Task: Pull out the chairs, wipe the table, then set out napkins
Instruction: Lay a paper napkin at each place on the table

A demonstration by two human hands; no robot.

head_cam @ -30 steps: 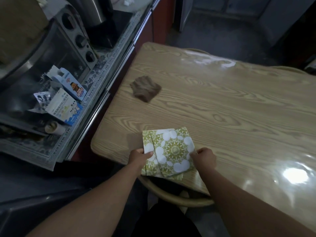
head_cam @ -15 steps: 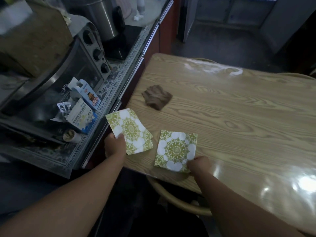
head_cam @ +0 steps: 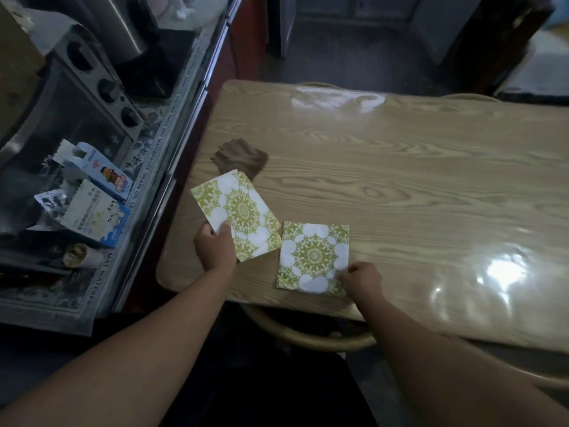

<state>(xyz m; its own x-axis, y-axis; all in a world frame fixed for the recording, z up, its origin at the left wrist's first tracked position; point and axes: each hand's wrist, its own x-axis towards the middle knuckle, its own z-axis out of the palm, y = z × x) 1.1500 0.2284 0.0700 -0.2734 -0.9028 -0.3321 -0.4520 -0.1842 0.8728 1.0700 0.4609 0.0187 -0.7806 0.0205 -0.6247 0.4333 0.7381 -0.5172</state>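
The left hand point(head_cam: 215, 248) grips a small stack of green-patterned napkins point(head_cam: 238, 215) by its near corner, lifted above the wooden table point(head_cam: 400, 186). The right hand point(head_cam: 361, 278), fingers curled, pins one laid napkin point(head_cam: 312, 255) flat near the table's front edge. Napkin-setting is underway; next, the stack likely needs carrying to another seat. A brown cloth point(head_cam: 240, 157) lies beyond.

Dim kitchen, cluttered counter point(head_cam: 101, 167), dark floor point(head_cam: 354, 66)
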